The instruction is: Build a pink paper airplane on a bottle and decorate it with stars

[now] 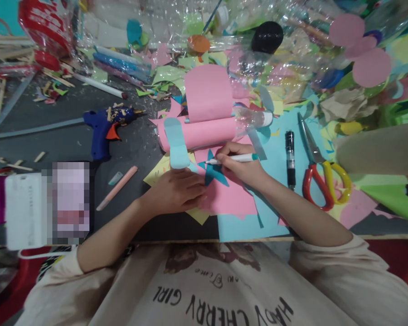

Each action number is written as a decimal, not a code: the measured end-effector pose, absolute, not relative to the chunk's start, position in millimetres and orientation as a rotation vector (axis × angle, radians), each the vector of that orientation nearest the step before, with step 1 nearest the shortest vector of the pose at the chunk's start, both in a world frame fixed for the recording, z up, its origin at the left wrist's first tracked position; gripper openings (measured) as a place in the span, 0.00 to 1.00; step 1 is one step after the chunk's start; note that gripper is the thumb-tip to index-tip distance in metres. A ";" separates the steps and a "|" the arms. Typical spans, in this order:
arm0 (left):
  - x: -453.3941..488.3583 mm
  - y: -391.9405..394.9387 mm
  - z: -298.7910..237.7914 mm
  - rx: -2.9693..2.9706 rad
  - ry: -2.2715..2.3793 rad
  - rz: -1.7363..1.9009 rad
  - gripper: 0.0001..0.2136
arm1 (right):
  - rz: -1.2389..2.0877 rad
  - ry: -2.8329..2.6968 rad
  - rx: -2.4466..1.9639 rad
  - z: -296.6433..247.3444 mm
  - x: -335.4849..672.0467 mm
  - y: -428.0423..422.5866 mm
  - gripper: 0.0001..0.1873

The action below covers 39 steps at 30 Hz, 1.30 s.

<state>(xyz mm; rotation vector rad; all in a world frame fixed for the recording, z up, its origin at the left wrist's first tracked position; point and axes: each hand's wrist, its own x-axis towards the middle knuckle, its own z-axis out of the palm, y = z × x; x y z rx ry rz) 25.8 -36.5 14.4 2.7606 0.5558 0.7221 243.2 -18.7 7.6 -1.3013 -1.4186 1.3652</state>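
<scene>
The right hand (pixel 237 164) grips a white marker (pixel 243 158) at a blue star (pixel 216 174) on pink paper (pixel 236 200) near the front edge of the dark counter (pixel 132 136), the left hand (pixel 177 190) resting unclenched alongside, a pink-wrapped bottle (pixel 209 132) lying beyond and a red-capped bottle (pixel 49 27) toward the back left corner.

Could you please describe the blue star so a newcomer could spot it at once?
Find the large pink-wrapped bottle. Below it in view, under the white marker in the right hand, lies the star. Its deep blue stands out against the pink sheet beneath.
</scene>
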 end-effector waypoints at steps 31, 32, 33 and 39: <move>24.5 -36.1 12.3 2.769 0.564 0.688 0.15 | 1.390 -1.371 -1.313 7.7 243.5 -18.5 0.10; 24.4 -36.0 12.3 2.768 0.561 0.678 0.16 | 1.403 -1.373 -1.310 7.4 243.7 -18.6 0.10; 24.3 -36.0 12.1 2.768 0.560 0.668 0.16 | 1.417 -1.374 -1.306 7.1 243.8 -18.7 0.10; 24.2 -36.3 11.2 2.766 0.567 0.665 0.16 | 1.429 -1.380 -1.317 6.9 244.9 -18.9 0.09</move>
